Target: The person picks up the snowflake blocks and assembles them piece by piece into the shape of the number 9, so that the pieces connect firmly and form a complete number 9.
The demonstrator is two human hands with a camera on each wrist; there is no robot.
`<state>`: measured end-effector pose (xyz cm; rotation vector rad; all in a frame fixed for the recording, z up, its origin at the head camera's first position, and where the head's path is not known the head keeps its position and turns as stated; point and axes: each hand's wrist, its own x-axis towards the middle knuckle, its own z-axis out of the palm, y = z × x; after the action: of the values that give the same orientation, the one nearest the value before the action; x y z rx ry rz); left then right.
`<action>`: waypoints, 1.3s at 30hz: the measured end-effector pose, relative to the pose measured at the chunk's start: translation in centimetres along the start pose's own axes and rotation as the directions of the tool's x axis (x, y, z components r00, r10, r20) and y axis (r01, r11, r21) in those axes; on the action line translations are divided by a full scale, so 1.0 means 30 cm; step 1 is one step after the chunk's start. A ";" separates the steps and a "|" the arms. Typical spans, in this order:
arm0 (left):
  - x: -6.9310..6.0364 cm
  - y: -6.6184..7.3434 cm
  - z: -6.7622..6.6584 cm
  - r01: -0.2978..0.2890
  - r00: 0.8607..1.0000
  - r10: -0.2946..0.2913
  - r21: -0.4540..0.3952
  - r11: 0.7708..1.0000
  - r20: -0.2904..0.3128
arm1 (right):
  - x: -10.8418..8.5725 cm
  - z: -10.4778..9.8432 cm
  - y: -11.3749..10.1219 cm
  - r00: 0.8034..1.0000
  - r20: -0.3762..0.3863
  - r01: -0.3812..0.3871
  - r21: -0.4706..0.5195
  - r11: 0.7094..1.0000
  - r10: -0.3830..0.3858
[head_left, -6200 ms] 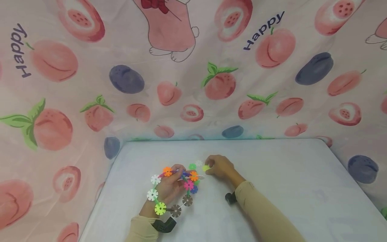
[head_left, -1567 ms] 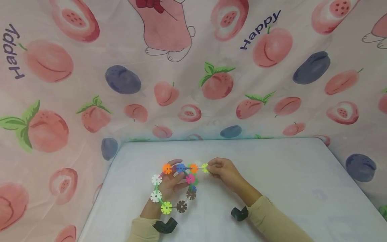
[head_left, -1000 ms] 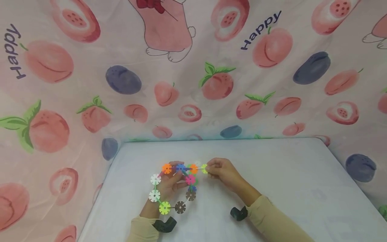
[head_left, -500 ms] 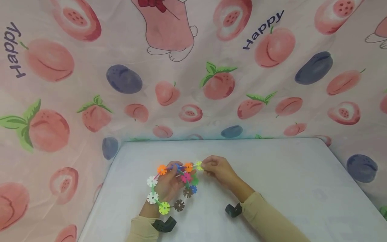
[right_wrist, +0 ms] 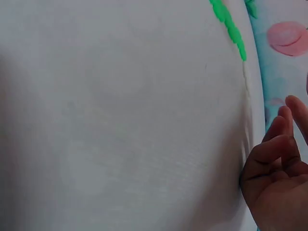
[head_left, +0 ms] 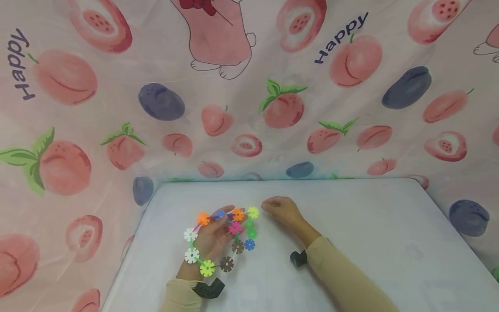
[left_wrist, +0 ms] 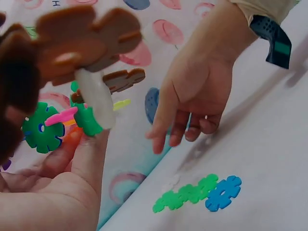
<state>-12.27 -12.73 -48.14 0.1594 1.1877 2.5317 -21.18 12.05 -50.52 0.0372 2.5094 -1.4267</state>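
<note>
My left hand (head_left: 218, 238) grips a ring-shaped chain of snowflake discs (head_left: 207, 268) by its far side, thumb on a blue disc (head_left: 220, 215). White, orange, yellow, brown and pink discs show face-on, joined by discs seen edge-on. At the chain's right end a yellow disc (head_left: 253, 212) sticks out beyond an orange disc (head_left: 238, 214). My right hand (head_left: 283, 213) hangs just right of it, apart from it, fingers loosely bent and holding nothing. In the left wrist view, brown discs (left_wrist: 91, 38) loom close, blurred, and the right hand (left_wrist: 199, 91) shows nothing in its fingers.
On the white table (head_left: 362, 242), green discs (left_wrist: 187, 193) lie in a row with a loose blue disc (left_wrist: 223, 193) at its end. In the right wrist view the green discs (right_wrist: 230, 30) lie near the table edge. A fruit-print cloth (head_left: 249, 108) hangs behind.
Earlier the right hand held the yellow disc apart from the chain; now the disc sits on the chain's end. The right hand has let go, and the left hand has shifted left with the chain.
</note>
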 end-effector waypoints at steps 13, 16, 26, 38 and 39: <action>-0.006 0.011 0.001 0.035 0.987 -0.060 -0.158 0.987 -0.151 | 0.051 0.043 -0.024 1.000 0.016 0.031 -0.338 0.941 -0.027; -0.003 0.009 -0.001 0.054 0.991 -0.073 -0.159 0.986 -0.116 | 0.056 0.054 -0.031 1.000 -0.010 0.011 -0.382 0.924 -0.016; -0.003 0.009 -0.015 0.081 0.997 -0.082 -0.137 0.987 0.001 | 0.071 0.065 -0.021 0.999 -0.023 -0.039 -0.369 0.929 0.033; 0.004 0.014 -0.027 0.042 0.995 -0.029 -0.128 0.991 0.100 | -0.020 0.016 0.001 0.995 0.055 0.091 -0.192 0.977 -0.081; 0.005 0.013 -0.026 0.038 0.995 -0.026 -0.128 0.991 0.092 | -0.033 0.012 -0.003 0.994 0.068 0.101 -0.176 0.979 -0.090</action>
<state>-12.71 -13.49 -48.35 0.2180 0.9806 2.5359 -20.15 11.80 -50.38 -0.1599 2.6104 -1.2095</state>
